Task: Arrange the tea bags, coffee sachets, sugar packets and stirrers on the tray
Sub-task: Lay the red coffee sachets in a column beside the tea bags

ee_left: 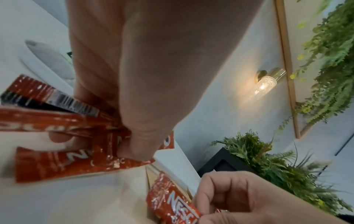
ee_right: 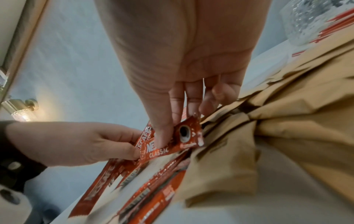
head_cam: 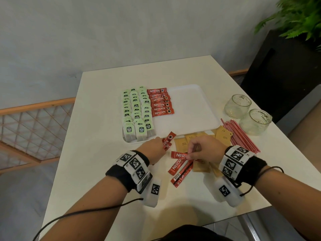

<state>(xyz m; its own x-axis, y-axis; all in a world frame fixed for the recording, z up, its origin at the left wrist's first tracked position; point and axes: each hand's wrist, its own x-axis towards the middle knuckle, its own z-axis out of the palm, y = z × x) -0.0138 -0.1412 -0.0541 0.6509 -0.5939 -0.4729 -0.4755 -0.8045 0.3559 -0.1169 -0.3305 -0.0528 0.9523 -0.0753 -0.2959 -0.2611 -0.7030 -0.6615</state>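
The head view shows the white rectangular plastic tray [head_cam: 191, 108] on the pale table [head_cam: 97, 153]. Green-labelled tea bags [head_cam: 136, 112] fill the tray's left part in three columns. Red Nescafé coffee sachets [head_cam: 160, 103] lie in one overlapping column just beside them. The rest of the tray is bare.

The left hand [head_cam: 152, 150] is at the tray's near edge, fingers curled round a held bundle of red sachets [head_cam: 167, 141]. The right hand [head_cam: 203, 150] pinches one red sachet [head_cam: 178, 156] above loose red sachets [head_cam: 180, 173] and tan paper sugar packets [head_cam: 182, 142] lying on the table. The two hands are near each other but apart.

Only the head view shows the red-and-white striped stirrers [head_cam: 239, 134] fanned on the table, right of the tray, just beside two clear glass jars [head_cam: 246, 113].

The right wrist view shows the pinch closely: thumb and fingers [ee_right: 162, 136] clamp the sachet's cup-printed end, with crumpled tan packets to the right.

The left wrist view is blurred; how many sachets the left hand holds cannot be told.
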